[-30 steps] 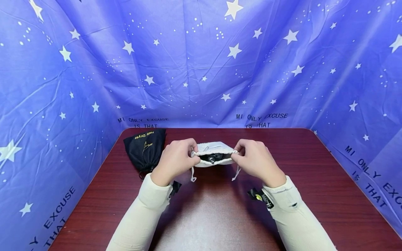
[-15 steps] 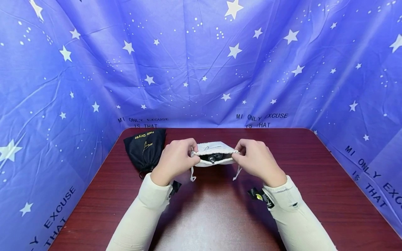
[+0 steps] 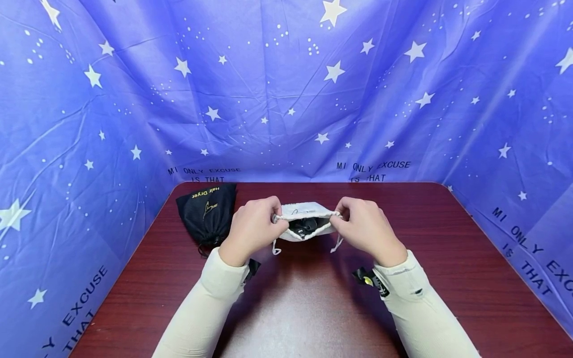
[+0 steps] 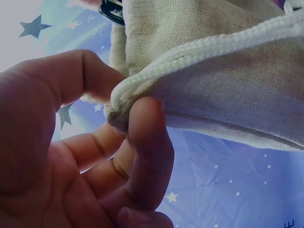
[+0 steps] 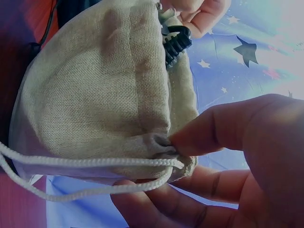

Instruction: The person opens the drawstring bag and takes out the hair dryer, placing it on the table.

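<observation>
A cream cloth drawstring bag (image 3: 306, 209) is held between both hands at the middle of the table, its mouth gaping toward me. At its left corner my left hand (image 3: 251, 226) pinches the rim between thumb and fingers. The right hand (image 3: 370, 229) does the same at the opposite corner. Inside the mouth shows a black object (image 3: 308, 225), its kind unclear; in the right wrist view a black ribbed piece (image 5: 177, 49) sticks out past the rim. White cord (image 5: 90, 163) hangs from each corner. The bag's lower part is mostly hidden from the head view.
To the left of the bag, close to my left hand, lies a black drawstring pouch (image 3: 208, 213) lettered "Hair Dryer". The dark red table (image 3: 286, 308) ends at a blue star-printed curtain (image 3: 268, 89) on the back and sides.
The bag's mouth has widened, with its near rim sagging lower, so more of the black contents shows. My left hand has shifted slightly to the right; the right hand has barely moved.
</observation>
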Demonstrator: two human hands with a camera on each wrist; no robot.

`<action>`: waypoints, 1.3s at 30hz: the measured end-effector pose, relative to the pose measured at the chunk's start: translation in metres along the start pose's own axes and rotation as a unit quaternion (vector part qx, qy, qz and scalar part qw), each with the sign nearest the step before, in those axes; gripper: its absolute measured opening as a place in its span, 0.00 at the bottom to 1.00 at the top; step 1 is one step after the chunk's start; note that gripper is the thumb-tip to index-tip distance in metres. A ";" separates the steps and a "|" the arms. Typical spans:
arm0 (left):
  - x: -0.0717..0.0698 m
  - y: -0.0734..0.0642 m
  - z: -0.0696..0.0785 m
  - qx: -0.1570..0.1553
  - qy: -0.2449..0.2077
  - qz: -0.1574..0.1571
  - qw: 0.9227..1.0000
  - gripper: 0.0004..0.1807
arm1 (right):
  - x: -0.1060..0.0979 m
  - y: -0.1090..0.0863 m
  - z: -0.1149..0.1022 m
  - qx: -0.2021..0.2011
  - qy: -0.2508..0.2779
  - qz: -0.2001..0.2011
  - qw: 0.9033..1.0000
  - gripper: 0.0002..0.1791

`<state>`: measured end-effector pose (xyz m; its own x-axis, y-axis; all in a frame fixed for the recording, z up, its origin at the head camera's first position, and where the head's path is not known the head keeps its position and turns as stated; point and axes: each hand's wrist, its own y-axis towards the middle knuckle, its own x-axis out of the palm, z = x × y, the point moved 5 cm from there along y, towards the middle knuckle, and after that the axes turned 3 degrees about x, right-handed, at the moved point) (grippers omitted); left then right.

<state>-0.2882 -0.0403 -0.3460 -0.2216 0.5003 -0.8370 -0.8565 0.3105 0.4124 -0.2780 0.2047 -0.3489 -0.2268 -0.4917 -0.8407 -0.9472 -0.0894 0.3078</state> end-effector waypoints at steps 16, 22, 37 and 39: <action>0.006 0.000 0.003 0.015 -0.020 0.017 1.000 0.08 | 0.000 0.000 -0.003 -0.014 -0.008 0.017 1.000 0.02; 0.003 0.000 0.002 0.008 -0.021 0.016 1.000 0.09 | -0.002 0.000 -0.002 -0.014 -0.008 0.019 1.000 0.03; -0.003 0.000 -0.002 -0.010 -0.015 0.008 1.000 0.08 | -0.005 0.001 0.001 -0.013 -0.010 0.017 1.000 0.03; -0.003 -0.001 -0.002 -0.012 -0.014 0.006 1.000 0.08 | -0.005 0.001 0.001 -0.013 -0.009 0.017 1.000 0.04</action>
<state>-0.2879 -0.0436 -0.3445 -0.2197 0.5268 -0.8211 -0.8648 0.2844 0.4138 -0.2784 0.2079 -0.3451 -0.2626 -0.4786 -0.8378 -0.9330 -0.0956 0.3471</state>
